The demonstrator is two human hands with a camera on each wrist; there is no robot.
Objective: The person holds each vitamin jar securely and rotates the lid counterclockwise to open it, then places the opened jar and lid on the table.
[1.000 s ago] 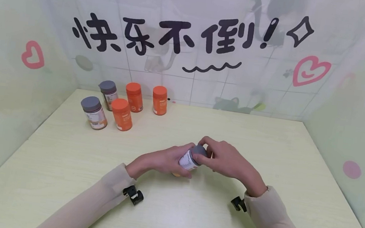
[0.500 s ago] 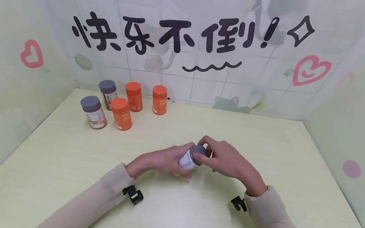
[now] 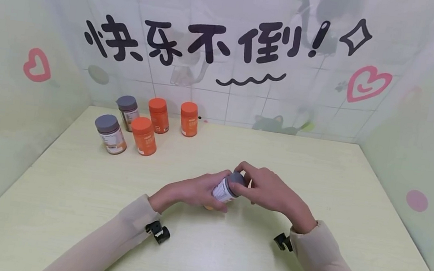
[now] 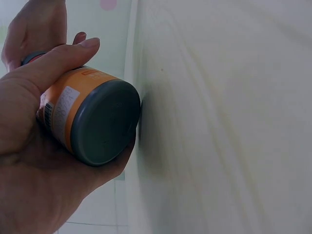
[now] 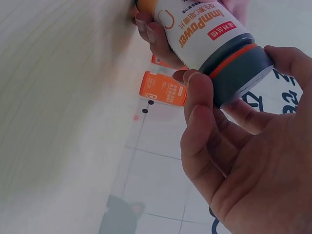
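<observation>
Near the middle of the table, my left hand point(image 3: 196, 189) grips a tilted pill bottle point(image 3: 223, 191) round its body. The label is white and orange, and the dark base point(image 4: 107, 124) faces the left wrist camera. From the other side my right hand point(image 3: 271, 189) holds the dark grey cap point(image 5: 243, 73) between thumb and fingers. In the right wrist view an orange ring point(image 5: 233, 59) shows between the cap and the bottle's dark neck. Part of the label is hidden behind the left hand's fingers.
At the back left of the pale table point(image 3: 299, 163) stand two grey-capped bottles, one in front point(image 3: 114, 141) and one behind. Three orange bottles stand beside them, the rightmost point(image 3: 189, 121) slightly apart. A printed curtain point(image 3: 229, 105) closes off the back.
</observation>
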